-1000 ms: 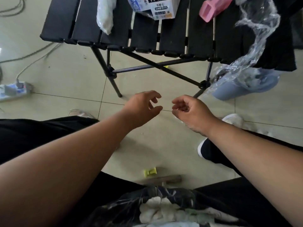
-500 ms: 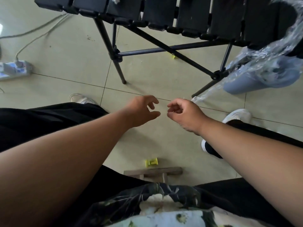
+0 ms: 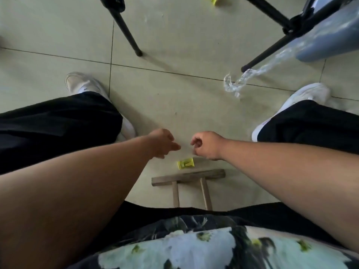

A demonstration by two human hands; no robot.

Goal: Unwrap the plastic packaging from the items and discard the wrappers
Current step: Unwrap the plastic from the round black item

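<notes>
Both hands low over floor tiles beyond yellow clip (image 3: pixel 186 163), left hand (image 3: pixel 162 143) loosely curled, right hand (image 3: pixel 206 144) curled tight, contents of either not discernible; plastic wrapper (image 3: pixel 244 78) trailing up-right toward grey bin (image 3: pixel 330 41), nearer right hand.

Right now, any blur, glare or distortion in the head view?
Head view: wide-angle bending stretches both forearms at the edges; soft daylight, faint shadows under the table legs; glints on the plastic wrap; hands slightly soft, fingertip detail unclear.
</notes>
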